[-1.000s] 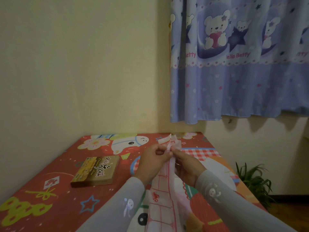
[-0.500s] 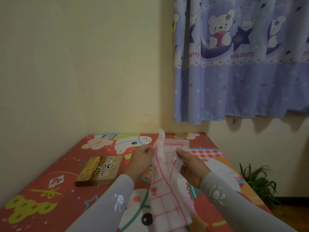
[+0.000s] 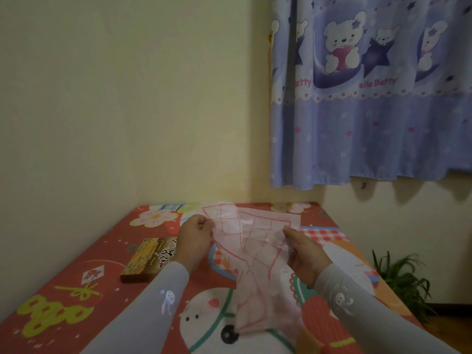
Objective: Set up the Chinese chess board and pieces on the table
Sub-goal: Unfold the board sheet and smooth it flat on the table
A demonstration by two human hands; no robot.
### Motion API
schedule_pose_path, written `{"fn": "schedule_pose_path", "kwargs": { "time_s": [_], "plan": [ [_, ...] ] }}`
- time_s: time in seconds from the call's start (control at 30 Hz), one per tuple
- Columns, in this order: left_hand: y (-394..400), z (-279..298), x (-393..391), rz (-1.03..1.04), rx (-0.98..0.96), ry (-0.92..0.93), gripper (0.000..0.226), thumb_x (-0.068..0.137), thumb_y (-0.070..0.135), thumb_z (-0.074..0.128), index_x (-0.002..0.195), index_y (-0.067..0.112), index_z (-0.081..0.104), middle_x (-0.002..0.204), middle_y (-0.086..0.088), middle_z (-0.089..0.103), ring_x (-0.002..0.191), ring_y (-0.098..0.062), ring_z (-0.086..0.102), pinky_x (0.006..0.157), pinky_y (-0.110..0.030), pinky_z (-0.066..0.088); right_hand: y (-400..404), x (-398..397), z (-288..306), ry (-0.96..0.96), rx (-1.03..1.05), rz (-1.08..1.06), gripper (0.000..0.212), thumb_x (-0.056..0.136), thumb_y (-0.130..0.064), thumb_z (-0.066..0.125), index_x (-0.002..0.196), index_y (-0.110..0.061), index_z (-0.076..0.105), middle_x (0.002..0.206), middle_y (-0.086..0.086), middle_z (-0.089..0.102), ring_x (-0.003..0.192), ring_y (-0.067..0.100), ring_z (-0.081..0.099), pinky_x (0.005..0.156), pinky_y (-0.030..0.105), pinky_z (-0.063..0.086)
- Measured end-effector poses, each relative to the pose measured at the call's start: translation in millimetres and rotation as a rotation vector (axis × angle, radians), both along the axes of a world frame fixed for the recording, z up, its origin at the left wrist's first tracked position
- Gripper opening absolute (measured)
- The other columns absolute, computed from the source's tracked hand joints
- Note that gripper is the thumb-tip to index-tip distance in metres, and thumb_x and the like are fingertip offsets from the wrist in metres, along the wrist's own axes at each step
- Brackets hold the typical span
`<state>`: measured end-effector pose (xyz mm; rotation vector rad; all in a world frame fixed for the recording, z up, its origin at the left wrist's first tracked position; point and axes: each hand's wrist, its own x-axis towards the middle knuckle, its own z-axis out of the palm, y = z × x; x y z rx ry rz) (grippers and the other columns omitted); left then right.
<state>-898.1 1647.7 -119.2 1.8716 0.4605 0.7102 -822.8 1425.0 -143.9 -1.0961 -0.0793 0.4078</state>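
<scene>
sheet (image 3: 255, 254) of thin, see-through plastic printed with a red chess grid hangs between the two hands above the table (image 3: 76, 297), partly unfolded and still creased. its long axis runs from the far upper edge near the back wall down toward the person, where its lower end droops and bunches close to the tabletop; whether that end touches the table i cannot tell. the top part fans out sideways, the far left flap curling upward. the left hand (image 3: 195, 240) pinches the sheet's left edge with curled fingers, and the right hand (image 3: 305, 254) grips the right edge the same way; the hands are held apart with the sheet stretched between them. both arms wear pale grey sleeves (image 3: 158, 302) with a small white figure on each.

box (image 3: 150, 259) of chess pieces, brown and yellow with printed characters, lies flat on the table left of the left hand, apart from the sheet.

the table is covered in a red cartoon-print cloth and sits in a corner of cream walls (image 3: 127, 98). a blue curtain (image 3: 370, 98) with teddy bears hangs at upper right, and a green plant (image 3: 401, 279) stands on the floor beside the table's right edge.
</scene>
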Motion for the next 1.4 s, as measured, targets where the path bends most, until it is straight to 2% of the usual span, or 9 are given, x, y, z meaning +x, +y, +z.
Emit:
{"fn": "schedule_pose_path", "kwargs": {
  "time_s": [0.17, 0.27, 0.4, 0.47, 0.6, 0.8, 1.03, 1.17, 1.4],
  "plan": [
    [18.9, 7.5, -10.2, 0.065, -0.054, -0.058, 0.021, 0.094, 0.01, 0.051, 0.077, 0.002, 0.058, 0.074, -0.011, 0.062, 0.069, -0.024, 0.058, 0.068, -0.039, 0.054, -10.4, 3.2, 3.3, -0.014, 0.004, -0.114, 0.03, 0.095, -0.02, 0.055, 0.118, -0.001, 0.06, 0.105, 0.014, 0.071, 0.084, 0.022, 0.069, 0.052, 0.022, 0.055],
    [35.5, 14.5, -17.1, 0.107, -0.065, -0.102, 0.016, 0.094, 0.008, 0.05, 0.086, -0.001, 0.061, 0.081, -0.009, 0.066, 0.069, -0.018, 0.061, 0.053, -0.021, 0.051, -19.6, 7.4, 4.3, -0.052, -0.024, -0.17, 0.029, 0.095, -0.024, 0.057, 0.115, -0.005, 0.06, 0.111, 0.014, 0.07, 0.094, 0.022, 0.068, 0.06, 0.023, 0.056],
    [52.6, 16.8, -25.2, 0.047, -0.11, -0.131, 0.009, 0.091, 0.013, 0.057, 0.088, 0.008, 0.064, 0.09, -0.008, 0.072, 0.086, -0.027, 0.069, 0.079, -0.045, 0.057, -23.7, 5.9, 8.3, -0.15, -0.033, -0.193, 0.023, 0.094, -0.026, 0.058, 0.108, -0.008, 0.06, 0.109, 0.011, 0.07, 0.093, 0.02, 0.067, 0.069, 0.025, 0.055],
    [51.4, 18.9, -32.9, -0.007, -0.103, -0.155, 0.006, 0.09, 0.012, 0.059, 0.089, 0.01, 0.064, 0.091, -0.008, 0.072, 0.085, -0.024, 0.068, 0.076, -0.039, 0.056, -24.3, 6.6, 9.3, -0.201, -0.038, -0.194, 0.022, 0.096, -0.029, 0.056, 0.107, -0.01, 0.059, 0.111, 0.01, 0.068, 0.098, 0.022, 0.066, 0.074, 0.027, 0.053],
    [51.1, 15.7, -49.9, -0.136, 0.018, -0.17, 0.005, 0.091, 0.013, 0.06, 0.093, 0.012, 0.064, 0.088, -0.007, 0.073, 0.078, -0.013, 0.067, 0.07, -0.025, 0.052, -31.9, 1.7, 10.1, -0.242, 0.0, -0.139, 0.021, 0.099, -0.03, 0.047, 0.108, -0.016, 0.06, 0.111, 0.008, 0.068, 0.101, 0.022, 0.065, 0.08, 0.03, 0.05],
    [43.2, -19.7, -83.6, -0.368, 0.385, 0.107, 0.011, 0.094, 0.018, 0.054, 0.099, 0.02, 0.064, 0.099, 0.006, 0.072, 0.09, -0.013, 0.066, 0.08, -0.037, 0.053, -50.4, -14.2, -15.1, -0.052, 0.034, -0.086, 0.037, 0.1, -0.028, 0.041, 0.117, -0.003, 0.062, 0.111, 0.015, 0.068, 0.102, 0.026, 0.063, 0.087, 0.037, 0.051],
    [19.9, -65.0, -108.2, -0.615, 1.28, 0.508, 0.057, 0.079, 0.041, 0.017, 0.109, 0.017, 0.06, 0.114, -0.002, 0.059, 0.107, -0.02, 0.054, 0.09, -0.036, 0.043, -78.4, -50.3, -55.3, -0.416, -0.76, 0.043, 0.03, 0.1, -0.014, 0.04, 0.076, -0.019, 0.057, 0.081, 0.007, 0.061, 0.068, 0.011, 0.057, 0.08, 0.037, 0.054],
    [30.2, -84.1, -118.4, -0.626, 1.321, 0.643, 0.042, 0.089, 0.04, 0.029, 0.116, 0.024, 0.056, 0.129, -0.002, 0.054, 0.122, -0.019, 0.049, 0.1, -0.035, 0.04, -90.6, -62.8, -67.2, -0.681, -1.137, 0.273, 0.037, 0.101, -0.026, 0.04, 0.068, -0.013, 0.051, 0.07, 0.0, 0.052, 0.065, 0.014, 0.046, 0.065, 0.029, 0.04],
    [16.8, -70.6, -126.8, -0.544, 1.252, 0.752, 0.014, 0.09, 0.029, 0.045, 0.09, 0.019, 0.055, 0.104, -0.006, 0.063, 0.099, -0.025, 0.058, 0.08, -0.032, 0.044, -88.7, -67.3, -56.3, -0.763, -1.177, 0.281, 0.05, 0.094, -0.053, 0.032, 0.059, -0.028, 0.057, 0.068, -0.007, 0.059, 0.071, 0.017, 0.056, 0.07, 0.027, 0.042]
  ]
}}
